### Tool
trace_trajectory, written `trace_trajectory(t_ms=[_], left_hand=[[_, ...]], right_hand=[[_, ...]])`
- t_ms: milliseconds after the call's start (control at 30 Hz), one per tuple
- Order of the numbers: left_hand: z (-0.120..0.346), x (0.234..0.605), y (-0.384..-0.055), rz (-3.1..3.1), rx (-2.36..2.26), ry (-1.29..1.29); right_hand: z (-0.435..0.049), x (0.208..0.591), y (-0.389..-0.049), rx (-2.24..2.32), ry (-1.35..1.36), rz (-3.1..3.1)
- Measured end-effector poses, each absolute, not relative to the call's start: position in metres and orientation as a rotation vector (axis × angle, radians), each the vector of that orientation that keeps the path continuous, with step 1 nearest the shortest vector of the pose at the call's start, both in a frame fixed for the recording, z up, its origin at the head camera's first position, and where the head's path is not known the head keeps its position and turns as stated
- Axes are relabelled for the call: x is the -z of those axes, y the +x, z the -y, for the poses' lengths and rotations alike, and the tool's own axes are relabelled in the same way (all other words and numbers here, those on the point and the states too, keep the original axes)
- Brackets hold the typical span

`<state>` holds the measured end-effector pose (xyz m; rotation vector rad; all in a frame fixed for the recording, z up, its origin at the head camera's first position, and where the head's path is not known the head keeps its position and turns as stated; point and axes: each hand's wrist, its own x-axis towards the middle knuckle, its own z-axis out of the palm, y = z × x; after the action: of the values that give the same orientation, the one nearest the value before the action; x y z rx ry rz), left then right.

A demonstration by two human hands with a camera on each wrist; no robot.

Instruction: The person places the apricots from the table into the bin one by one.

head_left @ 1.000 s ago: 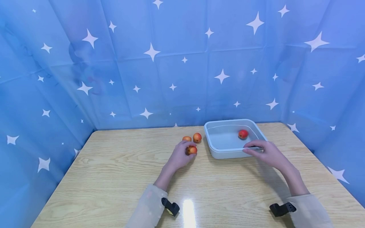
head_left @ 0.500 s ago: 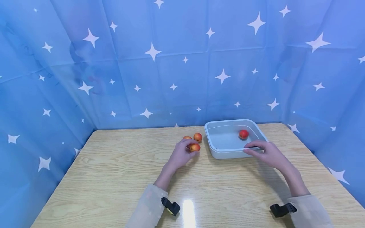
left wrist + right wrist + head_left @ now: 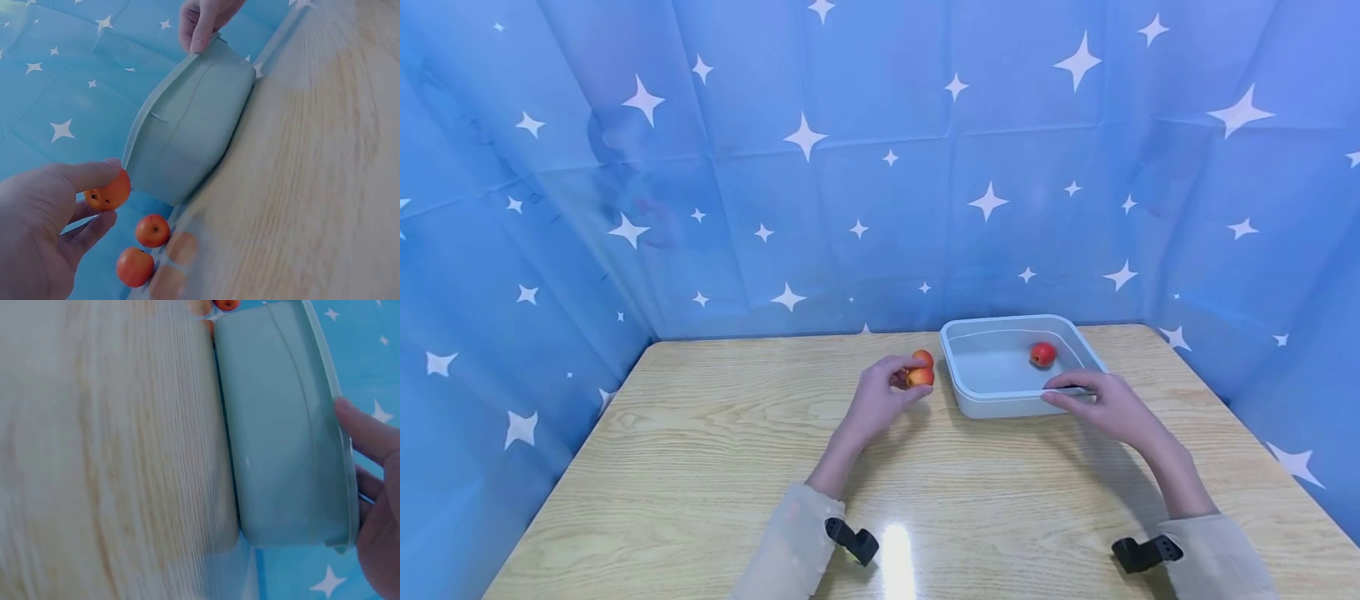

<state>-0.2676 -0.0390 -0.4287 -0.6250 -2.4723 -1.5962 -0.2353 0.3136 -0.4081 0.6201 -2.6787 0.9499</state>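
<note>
My left hand (image 3: 880, 392) pinches a small red-yellow apple (image 3: 111, 191) between thumb and fingers, above the table and left of the bin. In the left wrist view, two more small apples (image 3: 152, 230) sit on the table below the held one. The head view shows one of them (image 3: 923, 358) just behind the held apple; the other is hidden by the hand. A pale blue-grey plastic bin (image 3: 992, 405) stands to the right, with one red apple (image 3: 1042, 354) inside. My right hand (image 3: 1097, 402) grips the bin's near right rim, thumb outside and fingers inside.
The light wood table (image 3: 700, 467) ends at a blue curtain (image 3: 737, 167) with white stars, just behind the bin. A light glare lies on the table's near middle. Black wrist cameras sit on both sleeves.
My left hand has lifted the apple off the table and moved it slightly right and back, toward the bin. The right hand keeps its grip on the rim, and the bin stays put.
</note>
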Motion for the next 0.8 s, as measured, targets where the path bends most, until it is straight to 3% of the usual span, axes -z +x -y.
trace_trajectory(t_ms=[800], left_hand=[[0.013, 0.409, -0.267, 2.261, 1.652, -0.729]], right_hand=[[-0.316, 0.412, -0.24, -0.931, 0.629, 2.676]])
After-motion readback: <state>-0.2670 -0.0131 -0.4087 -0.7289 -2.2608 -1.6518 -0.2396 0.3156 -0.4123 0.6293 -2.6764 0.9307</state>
